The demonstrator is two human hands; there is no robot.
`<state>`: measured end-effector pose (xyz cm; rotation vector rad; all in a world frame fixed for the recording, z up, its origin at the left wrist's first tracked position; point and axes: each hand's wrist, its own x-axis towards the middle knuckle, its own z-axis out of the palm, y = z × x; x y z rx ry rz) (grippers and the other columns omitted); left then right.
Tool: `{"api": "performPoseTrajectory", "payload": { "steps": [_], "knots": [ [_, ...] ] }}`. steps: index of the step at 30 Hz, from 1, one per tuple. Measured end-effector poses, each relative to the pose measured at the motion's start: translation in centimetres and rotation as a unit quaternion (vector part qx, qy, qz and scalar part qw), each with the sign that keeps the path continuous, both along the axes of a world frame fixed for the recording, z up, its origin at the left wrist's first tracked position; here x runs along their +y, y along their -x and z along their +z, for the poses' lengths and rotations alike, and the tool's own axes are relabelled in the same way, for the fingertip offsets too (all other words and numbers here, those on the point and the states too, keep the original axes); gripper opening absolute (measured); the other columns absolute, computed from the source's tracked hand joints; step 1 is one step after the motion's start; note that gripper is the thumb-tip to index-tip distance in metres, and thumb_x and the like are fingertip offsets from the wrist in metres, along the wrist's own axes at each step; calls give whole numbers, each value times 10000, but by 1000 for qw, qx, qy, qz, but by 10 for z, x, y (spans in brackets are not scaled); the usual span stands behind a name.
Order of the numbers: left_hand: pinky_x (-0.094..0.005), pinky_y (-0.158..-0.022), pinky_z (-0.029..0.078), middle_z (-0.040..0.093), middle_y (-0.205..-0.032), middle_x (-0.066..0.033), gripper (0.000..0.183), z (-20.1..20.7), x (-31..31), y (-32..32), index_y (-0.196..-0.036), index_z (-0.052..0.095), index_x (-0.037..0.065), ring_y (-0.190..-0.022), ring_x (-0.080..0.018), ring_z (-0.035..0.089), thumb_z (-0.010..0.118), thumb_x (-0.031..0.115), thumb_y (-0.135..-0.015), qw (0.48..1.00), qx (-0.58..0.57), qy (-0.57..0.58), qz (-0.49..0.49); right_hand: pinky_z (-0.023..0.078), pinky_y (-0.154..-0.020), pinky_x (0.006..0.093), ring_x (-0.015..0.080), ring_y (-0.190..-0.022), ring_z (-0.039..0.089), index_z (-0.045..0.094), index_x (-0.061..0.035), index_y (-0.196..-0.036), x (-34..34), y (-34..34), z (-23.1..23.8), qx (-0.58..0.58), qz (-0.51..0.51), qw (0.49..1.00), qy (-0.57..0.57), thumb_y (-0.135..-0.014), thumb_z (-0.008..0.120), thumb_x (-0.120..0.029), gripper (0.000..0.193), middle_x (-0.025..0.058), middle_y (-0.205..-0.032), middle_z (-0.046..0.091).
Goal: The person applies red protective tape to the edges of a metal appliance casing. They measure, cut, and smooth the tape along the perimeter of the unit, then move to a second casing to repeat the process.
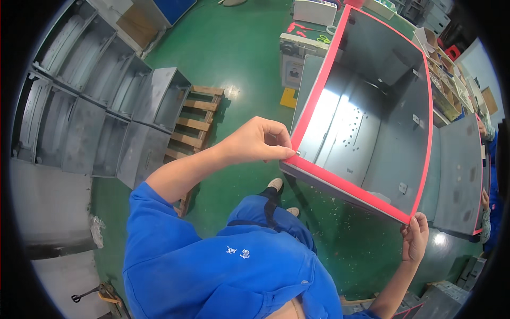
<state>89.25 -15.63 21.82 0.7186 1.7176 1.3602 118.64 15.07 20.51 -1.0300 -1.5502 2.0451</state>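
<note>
Box (pixel 366 117) against left hand (pixel 260 139) (red-rimmed)

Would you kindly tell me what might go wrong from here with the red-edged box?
The left hand and right hand are at the near corners of the grey box, so a fingertip might get scraped on the red rim. The box's near end seems to jut over the green floor, so pressing down might tip it. Pale specks there could be slippery.
</note>
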Motion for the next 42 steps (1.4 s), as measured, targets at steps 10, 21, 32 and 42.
{"api": "performPoseTrajectory", "payload": {
  "steps": [10,21,32,42],
  "knots": [
    [-224,-682,452,587,-769,-29,51,-6,-4,-5,-740,592,0,-742,-91,576,627,26,-766,999,25,-39,1,403,-560,177,68,-647,506,468,-31,-928,3,0,-4,5,3,1000,5,-795,592,-63,185,34,-819,551],
    [-196,-568,411,559,-727,-11,50,-5,-4,-6,-715,596,17,-660,-52,533,630,19,-752,994,91,-57,-5,386,-551,171,61,-640,494,473,-36,-927,1,1,-4,-4,-8,1000,-5,-798,594,-80,182,21,-814,550],
    [-179,-505,370,531,-697,8,66,-6,-4,-10,-707,588,28,-596,-30,481,644,22,-741,981,181,-65,4,432,-612,175,52,-721,536,485,-57,-936,4,-5,-8,1,28,1000,-9,-843,550,-113,126,6,-842,564],
    [-214,-579,435,567,-829,-35,119,-21,-15,-2,-908,569,28,-671,-92,531,586,43,-792,965,220,-89,114,389,-609,183,63,-735,505,495,-45,-982,-2,-4,-8,-4,-11,999,-45,-855,535,-116,151,11,-874,542]
  ]
}}
